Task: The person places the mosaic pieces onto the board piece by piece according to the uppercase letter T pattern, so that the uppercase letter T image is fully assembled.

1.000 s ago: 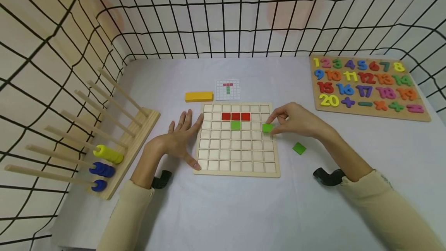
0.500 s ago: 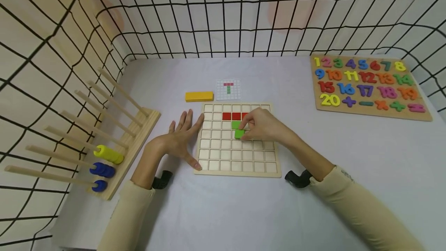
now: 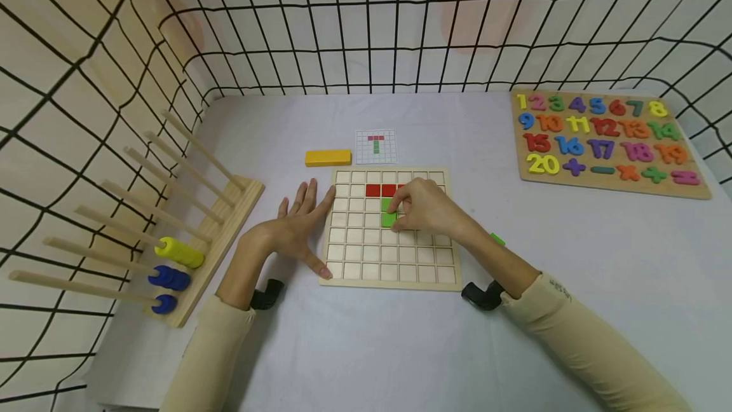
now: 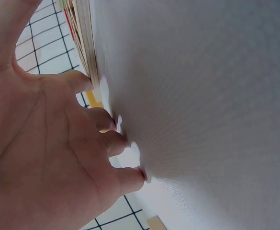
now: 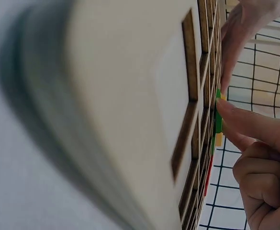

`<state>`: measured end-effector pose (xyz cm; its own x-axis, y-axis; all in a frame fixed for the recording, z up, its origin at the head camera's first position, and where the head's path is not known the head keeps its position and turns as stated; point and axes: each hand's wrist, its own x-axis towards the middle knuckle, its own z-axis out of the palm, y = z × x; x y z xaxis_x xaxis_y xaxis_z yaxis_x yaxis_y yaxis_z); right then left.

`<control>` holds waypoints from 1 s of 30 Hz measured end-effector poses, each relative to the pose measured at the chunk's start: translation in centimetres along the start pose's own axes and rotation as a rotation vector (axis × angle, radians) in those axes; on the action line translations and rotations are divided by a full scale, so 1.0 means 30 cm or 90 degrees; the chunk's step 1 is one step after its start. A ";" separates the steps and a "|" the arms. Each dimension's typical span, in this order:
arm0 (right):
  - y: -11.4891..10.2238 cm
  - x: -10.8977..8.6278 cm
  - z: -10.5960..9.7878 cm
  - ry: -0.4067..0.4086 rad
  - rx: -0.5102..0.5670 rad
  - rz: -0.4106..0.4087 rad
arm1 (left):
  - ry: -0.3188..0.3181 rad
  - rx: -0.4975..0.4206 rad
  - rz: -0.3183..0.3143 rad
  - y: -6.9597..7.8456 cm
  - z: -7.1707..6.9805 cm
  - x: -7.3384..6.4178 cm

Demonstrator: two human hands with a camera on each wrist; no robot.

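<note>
A wooden grid board (image 3: 354,253) lies flat before me. Red square tiles (image 3: 373,190) form a row near its top, and a green tile (image 3: 387,204) sits under the middle one. My right hand (image 3: 431,208) pinches another green tile (image 3: 389,220) between thumb and forefinger, at the cell just below that one. In the right wrist view the pinched tile (image 5: 219,115) shows at the board's surface, other fingers curled in. My left hand (image 3: 294,231) has its fingers spread, thumb and forefinger at the board's left edge; the left wrist view shows its fingertips (image 4: 138,179) on the cloth.
A small pattern card (image 3: 375,147) and a yellow block (image 3: 328,157) lie behind the board. At left stands a peg abacus (image 3: 223,215) with yellow and blue beads. A number puzzle board (image 3: 612,145) is at right. One green tile (image 3: 497,239) is partly behind my right forearm. Wire mesh surrounds the table.
My right hand has carried the green tile leftward from the board's right side to the cell under the other green one, where it now sits straighter. My left hand has stayed put.
</note>
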<state>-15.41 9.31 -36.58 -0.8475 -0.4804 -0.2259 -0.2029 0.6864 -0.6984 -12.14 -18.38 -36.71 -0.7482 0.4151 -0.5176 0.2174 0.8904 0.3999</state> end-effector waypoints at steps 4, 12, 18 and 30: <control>0.007 0.003 -0.001 0.011 0.011 0.000 | 0.000 0.003 -0.004 0.000 -0.001 -0.001; 0.012 0.004 0.009 0.016 0.046 0.002 | 0.001 0.001 -0.004 0.000 -0.001 -0.004; 0.013 0.006 0.009 0.016 0.054 0.010 | -0.004 -0.003 -0.008 -0.001 0.000 -0.003; 0.075 -0.039 -0.084 -0.009 0.073 0.014 | -0.002 -0.011 -0.003 -0.002 -0.002 -0.005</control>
<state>-16.10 12.80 -36.19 -0.8435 -0.4749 -0.2510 -0.1266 0.6298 -0.7663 -12.08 -18.51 -36.62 -0.7476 0.4108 -0.5219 0.2029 0.8894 0.4095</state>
